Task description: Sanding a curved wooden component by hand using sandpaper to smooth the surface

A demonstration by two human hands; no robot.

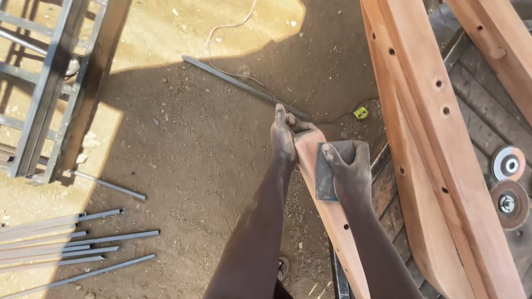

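A long reddish wooden board [336, 221] with drilled holes runs from the bottom centre up to the middle of the view. My left hand [284, 137] grips its far end, fingers curled round the left edge. My right hand [350, 171] lies flat on a dark grey sheet of sandpaper [325, 178], pressing it on the board's top face. Both forearms reach up from the bottom edge.
More drilled wooden boards [426, 127] lean at right over a dark plank bench [487, 127] with two flap discs [509, 184]. Metal rods [77, 249] lie on the dirt at lower left, a metal frame [50, 83] at upper left, a yellow tape measure [361, 113] nearby.
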